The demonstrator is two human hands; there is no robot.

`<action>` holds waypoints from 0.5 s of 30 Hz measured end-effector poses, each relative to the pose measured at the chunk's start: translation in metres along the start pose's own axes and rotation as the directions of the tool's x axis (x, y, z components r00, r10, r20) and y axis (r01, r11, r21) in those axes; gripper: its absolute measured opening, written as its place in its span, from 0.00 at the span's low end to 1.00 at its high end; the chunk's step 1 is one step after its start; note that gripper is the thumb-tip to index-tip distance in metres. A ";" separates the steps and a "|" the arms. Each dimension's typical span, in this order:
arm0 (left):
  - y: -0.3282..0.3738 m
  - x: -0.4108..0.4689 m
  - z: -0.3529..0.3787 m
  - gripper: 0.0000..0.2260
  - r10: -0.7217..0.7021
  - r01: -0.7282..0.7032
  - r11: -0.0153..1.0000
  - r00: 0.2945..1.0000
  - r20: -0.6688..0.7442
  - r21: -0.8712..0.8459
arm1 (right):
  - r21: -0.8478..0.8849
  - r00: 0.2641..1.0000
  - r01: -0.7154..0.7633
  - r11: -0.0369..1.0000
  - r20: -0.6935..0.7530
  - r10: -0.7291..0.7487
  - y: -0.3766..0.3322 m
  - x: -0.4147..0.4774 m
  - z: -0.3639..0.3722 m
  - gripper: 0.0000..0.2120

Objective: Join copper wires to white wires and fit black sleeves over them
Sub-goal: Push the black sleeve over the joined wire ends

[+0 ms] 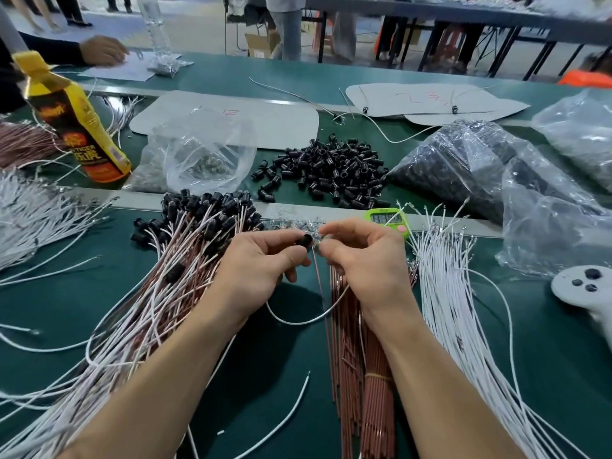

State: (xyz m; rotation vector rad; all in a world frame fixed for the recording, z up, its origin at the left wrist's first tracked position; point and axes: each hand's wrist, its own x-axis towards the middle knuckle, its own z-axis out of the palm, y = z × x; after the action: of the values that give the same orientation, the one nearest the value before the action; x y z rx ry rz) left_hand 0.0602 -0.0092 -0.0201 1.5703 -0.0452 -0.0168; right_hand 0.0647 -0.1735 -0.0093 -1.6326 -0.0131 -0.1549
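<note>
Sleeve point(306, 240) and copper wire point(318, 279) above the bench point(298, 359)
Your left fingers point(291, 256) pinch the sleeve; your right fingers point(334, 251) pinch the copper wire.

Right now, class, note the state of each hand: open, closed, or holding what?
Left hand: closed, pinching a black sleeve.
Right hand: closed, pinching wire ends beside that sleeve; which wires cannot be told.

Bare mat point(281, 359) lies between sleeved bundle point(159, 293) and copper wires point(364, 376).
</note>
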 end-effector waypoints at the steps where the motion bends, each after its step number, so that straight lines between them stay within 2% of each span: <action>1: 0.000 0.000 -0.001 0.11 0.011 -0.011 1.000 1.000 0.012 0.016 | 0.064 1.000 -0.011 0.998 0.003 0.011 -0.002 -0.001 0.000 0.14; 4: 0.004 -0.002 -0.003 0.10 0.047 -0.049 0.998 0.996 0.078 0.027 | 0.206 1.000 -0.013 0.978 0.016 0.010 -0.009 -0.002 -0.004 0.14; 7: 0.010 -0.004 -0.006 0.11 0.114 -0.101 0.992 0.973 0.199 -0.075 | 0.252 1.000 -0.007 0.968 0.022 0.001 -0.016 -0.004 -0.009 0.12; 11: 0.013 -0.004 -0.008 0.10 0.143 -0.111 0.983 0.963 0.227 -0.146 | 0.264 0.998 0.023 0.964 0.055 -0.039 -0.024 -0.006 -0.016 0.12; 15: 0.011 -0.003 -0.008 0.10 0.152 -0.115 0.977 0.964 0.216 -0.177 | 0.167 0.978 0.147 0.975 0.125 -0.169 -0.029 -0.008 -0.018 0.09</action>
State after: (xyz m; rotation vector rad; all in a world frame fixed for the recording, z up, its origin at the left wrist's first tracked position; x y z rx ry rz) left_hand 0.0572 -0.0015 -0.0094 1.3919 -0.3240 -0.0930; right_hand 0.0521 -0.1892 0.0193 -1.4816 -0.2570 -0.1585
